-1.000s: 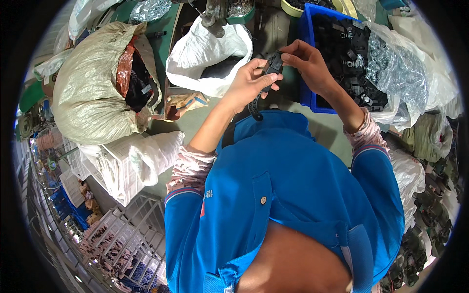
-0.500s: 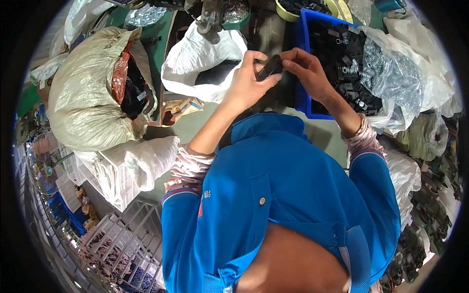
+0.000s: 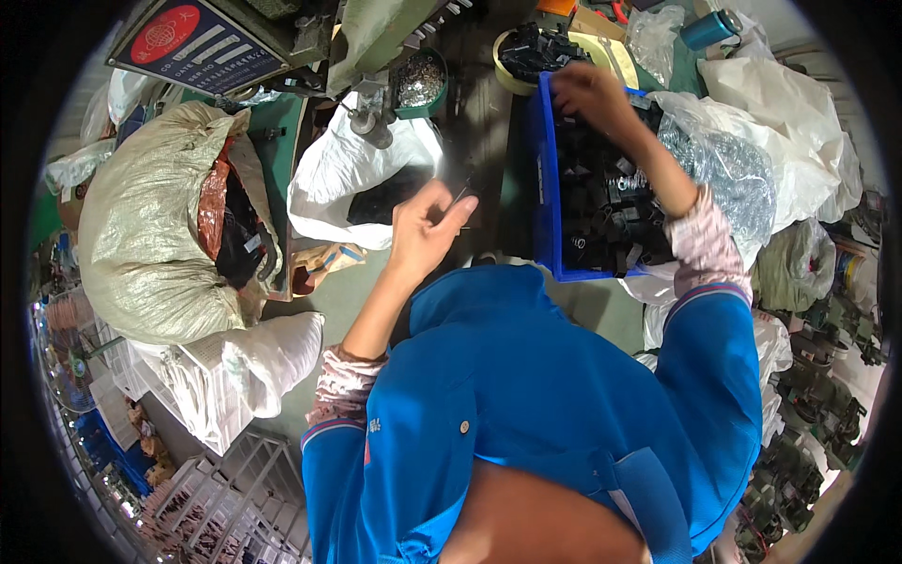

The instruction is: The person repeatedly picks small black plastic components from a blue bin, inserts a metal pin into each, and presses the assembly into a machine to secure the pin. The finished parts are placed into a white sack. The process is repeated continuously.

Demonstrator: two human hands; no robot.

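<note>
My left hand (image 3: 425, 230) is beside the mouth of a white woven sack (image 3: 315, 179), thumb and fingers drawn together. A thin dark sliver shows at its fingertips, too blurred to name. Dark contents (image 3: 376, 199) show inside the sack. My right hand (image 3: 590, 92) reaches over the far end of a blue bin (image 3: 546, 179), close to a yellow bowl (image 3: 515, 83) of black parts. Motion smears its fingers, and I cannot see whether they hold anything. Black plastic parts (image 3: 601, 221) and metal springs (image 3: 628, 184) fill the bin.
A machine arm (image 3: 368, 42) stands over the sack, with a green tray of small metal pieces (image 3: 419, 83) beside it. A bulging woven bag (image 3: 141, 216) is at left. Clear plastic bags of springs (image 3: 719, 155) lie over the bin's right side. A blue cylinder (image 3: 710, 30) is at the far right.
The hands have parted. My right hand has moved far over the bin; my left has moved left and nearer. The black part between them no longer shows clearly. The view has shifted too.
</note>
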